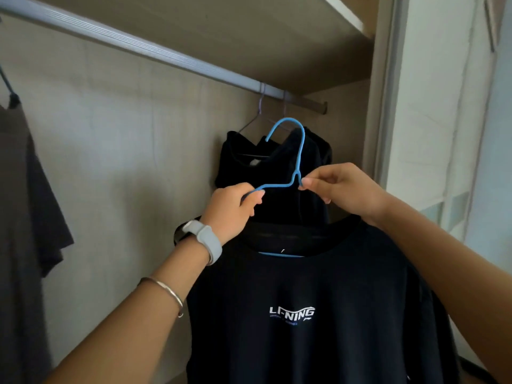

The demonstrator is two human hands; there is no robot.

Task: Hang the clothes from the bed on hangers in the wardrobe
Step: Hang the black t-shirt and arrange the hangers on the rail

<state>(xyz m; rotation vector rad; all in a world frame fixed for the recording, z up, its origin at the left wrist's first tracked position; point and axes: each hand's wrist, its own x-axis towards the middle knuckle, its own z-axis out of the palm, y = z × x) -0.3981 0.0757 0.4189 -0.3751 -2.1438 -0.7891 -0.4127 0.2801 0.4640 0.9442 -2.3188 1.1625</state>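
The wardrobe [124, 162] fills the view, with a pale wood-grain back panel, a shelf [249, 23] overhead and a grey metal rail [155, 51] running on a slant from upper left to right. Lowest and nearest hangs a black T-shirt [318, 342] with a white LI-NING logo [292, 313] on the chest. It is draped on a blue hanger [300, 151] that the person holds up in front of the wardrobe. The hanger's hook sits below the rail and apart from it, and its bottom bar shows through the neckline.

At the far left a grey-brown shirt [25, 203] hangs on a dark hanger. At the right end of the rail, behind the blue hook, two dark garments [249, 173] hang on thin grey hangers [250, 121].

The right hand [346, 189] pinches the blue hanger at the base of its neck, fingertips closed on the wire. The left hand [230, 209] is curled around the hanger's left shoulder arm. The left wrist wears a watch [205, 239] with a light grey strap, and a thin silver bangle [169, 292] sits further down that forearm.
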